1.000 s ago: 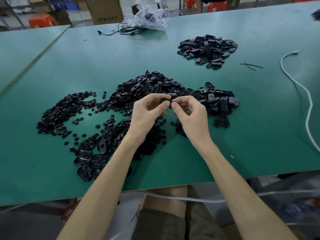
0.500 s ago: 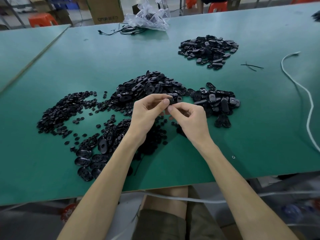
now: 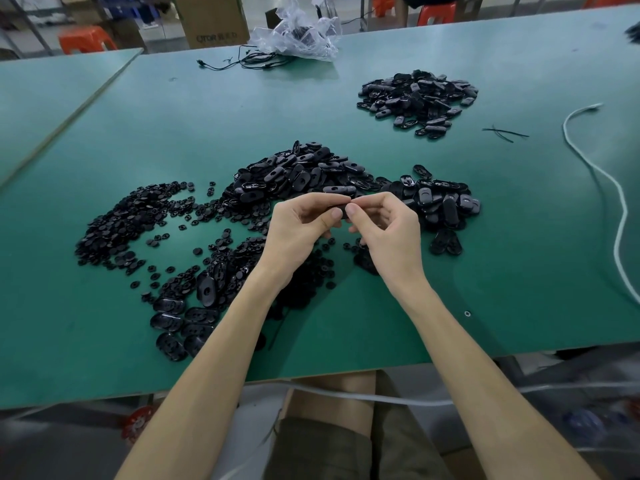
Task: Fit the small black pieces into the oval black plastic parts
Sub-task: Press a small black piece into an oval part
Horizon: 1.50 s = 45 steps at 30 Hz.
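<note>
A green counter (image 3: 485,271) runs toward a room with orange stools (image 3: 86,38) and a cardboard box (image 3: 211,19). A crumpled plastic bag (image 3: 298,32) lies at its far edge. Above the small black pieces (image 3: 128,220) and the heap of oval parts (image 3: 304,174), the left hand (image 3: 301,230) and right hand (image 3: 388,230) pinch one oval part (image 3: 343,212) with curled fingers. They hide most of it. Its long axis seems to run left to right.

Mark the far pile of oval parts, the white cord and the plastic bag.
far pile of oval parts (image 3: 417,98): head view, middle of the heap.
white cord (image 3: 624,206): head view, on its bend at right.
plastic bag (image 3: 298,32): head view, crumpled middle.
</note>
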### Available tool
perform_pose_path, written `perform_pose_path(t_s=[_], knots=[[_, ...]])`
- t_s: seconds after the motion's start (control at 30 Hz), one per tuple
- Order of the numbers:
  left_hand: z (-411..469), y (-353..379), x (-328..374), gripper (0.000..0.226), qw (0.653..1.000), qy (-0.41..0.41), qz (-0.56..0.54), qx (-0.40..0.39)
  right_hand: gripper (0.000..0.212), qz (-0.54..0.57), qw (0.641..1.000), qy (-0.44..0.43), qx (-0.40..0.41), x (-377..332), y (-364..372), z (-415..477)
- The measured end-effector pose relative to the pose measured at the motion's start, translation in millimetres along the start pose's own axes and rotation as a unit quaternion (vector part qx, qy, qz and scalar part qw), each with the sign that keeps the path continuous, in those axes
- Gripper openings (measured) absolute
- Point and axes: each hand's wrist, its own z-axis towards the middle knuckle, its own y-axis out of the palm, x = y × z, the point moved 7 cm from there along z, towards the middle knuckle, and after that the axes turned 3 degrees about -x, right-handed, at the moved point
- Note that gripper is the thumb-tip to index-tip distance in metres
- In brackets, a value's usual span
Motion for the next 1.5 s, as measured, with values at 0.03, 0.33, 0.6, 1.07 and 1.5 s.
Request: perform_pose_path(t_s=[0.03,0.33,0.6,1.07,1.5], knots=[[0.2,0.7,0.0,0.021,1.0,-0.001,0.0,-0.003,0.007,-0.001,1.0,-0.003,0.003,-0.4,-0.3,0.0],[-1.4,3.1,0.2,0.023,1.0,-0.006,-0.008,-0.008,0.006,-0.007,1.0,-0.019,0.022,-3.6,-5.6,-1.5],[-2.4,3.2,-0.5,0.02,1.0,-0.017,-0.004,-0.007,0.014,-0.019,0.999,-0.027,0.013,-5.9,-5.0,-2.1],[0.5,0.0,-8.4,0.02,0.997,-0.069,0.001,0.023,0.007,-0.029,0.999,-0.022,-0.024,-5.3,2.9,-2.5],[-0.8,1.6,-5.2,0.024,0.995,-0.046,-0.083,-0.018,0.025,-0.04,0.999,-0.032,-0.014,-7.9,2.7,-1.5]])
